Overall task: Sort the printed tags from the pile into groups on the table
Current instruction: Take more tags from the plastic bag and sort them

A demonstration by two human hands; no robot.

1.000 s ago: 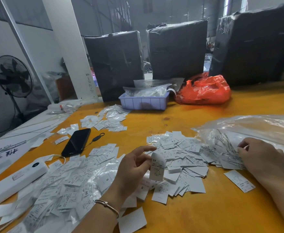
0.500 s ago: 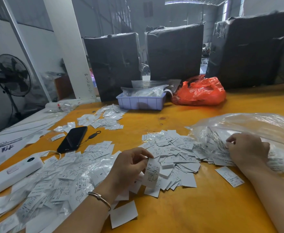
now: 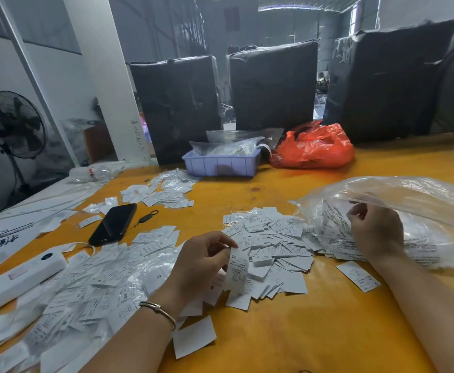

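Note:
My left hand [image 3: 201,265] pinches a white printed tag [image 3: 237,270] marked "XS", held upright over the middle pile of tags [image 3: 271,243] on the yellow table [image 3: 314,332]. My right hand [image 3: 376,232] reaches into the mouth of a clear plastic bag [image 3: 414,208] full of tags and grips its lifted film edge. A wider spread of tags [image 3: 91,286], partly under clear film, lies at the left. A smaller group of tags [image 3: 164,192] sits farther back. One single tag [image 3: 357,275] lies alone below the bag.
A black phone [image 3: 114,223] and a white device [image 3: 16,275] lie at the left. A lilac tray [image 3: 220,164] and a red bag [image 3: 314,146] stand at the back, before black wrapped bales [image 3: 271,84]. A fan [image 3: 13,125] stands off the table's left.
My right hand has risen from the tags in the bag and lifted the bag's film edge. My left hand keeps the same tag, lowered a little toward the pile.

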